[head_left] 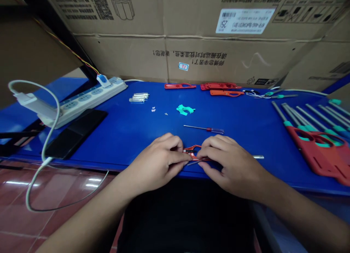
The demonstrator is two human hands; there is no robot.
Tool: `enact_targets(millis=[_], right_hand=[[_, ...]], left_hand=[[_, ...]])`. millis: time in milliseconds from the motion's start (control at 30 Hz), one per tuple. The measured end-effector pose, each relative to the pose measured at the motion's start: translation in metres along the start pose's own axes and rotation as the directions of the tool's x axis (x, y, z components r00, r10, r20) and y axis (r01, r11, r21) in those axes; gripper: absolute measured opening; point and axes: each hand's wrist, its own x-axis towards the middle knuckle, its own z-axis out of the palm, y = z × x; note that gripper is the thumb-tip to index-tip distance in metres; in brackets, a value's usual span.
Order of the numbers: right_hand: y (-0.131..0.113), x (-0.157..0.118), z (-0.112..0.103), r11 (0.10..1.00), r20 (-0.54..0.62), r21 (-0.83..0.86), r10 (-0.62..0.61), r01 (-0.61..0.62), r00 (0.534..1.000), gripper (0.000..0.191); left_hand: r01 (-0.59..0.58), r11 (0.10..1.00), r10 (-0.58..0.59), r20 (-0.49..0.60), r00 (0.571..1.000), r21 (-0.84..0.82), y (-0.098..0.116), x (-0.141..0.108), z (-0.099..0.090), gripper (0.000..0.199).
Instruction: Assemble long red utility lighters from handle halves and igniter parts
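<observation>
Near the front edge of the table, both hands hold a long-necked lighter with an open orange-red handle shell (194, 148). Its metal tube (258, 157) sticks out past my right hand. My left hand (165, 160) is closed, pinching the handle's left end beside a small black part (188, 150). The fingers of my right hand (228, 161) are closed around the handle's middle and cover much of it. A thin grey strip or wire (193, 163) lies by the fingertips. Just beyond the hands is a screwdriver (217, 130) with a clear reddish-purple handle.
Behind lie green plastic parts (186, 109), clear cylinders (139, 97), small white pieces (153, 109), red shells (179, 86), an orange shell (226, 93) and wired parts (258, 95). Several lighters (319, 150) are piled right. A phone (76, 134) and power strip (87, 98) are left.
</observation>
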Motion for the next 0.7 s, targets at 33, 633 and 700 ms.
enact_targets(millis=[33, 633, 700], right_hand=[[-0.0001, 0.0011, 0.0002, 1.000, 0.005, 0.011, -0.006, 0.006, 1.000, 0.012], [0.0010, 0.0076, -0.0033, 0.997, 0.055, 0.076, -0.025, 0.021, 0.998, 0.014], [0.0004, 0.0084, -0.0018, 0.997, 0.018, 0.069, -0.025, 0.024, 1.000, 0.014]], left_hand=[[-0.008, 1.000, 0.008, 0.003, 1.000, -0.015, -0.0008, 0.0002, -0.0005, 0.021], [-0.032, 0.999, 0.035, 0.070, 0.997, -0.042, -0.0070, 0.0059, -0.0069, 0.021], [-0.032, 0.998, 0.035, 0.061, 0.998, -0.049, -0.0062, 0.0056, -0.0073, 0.021]])
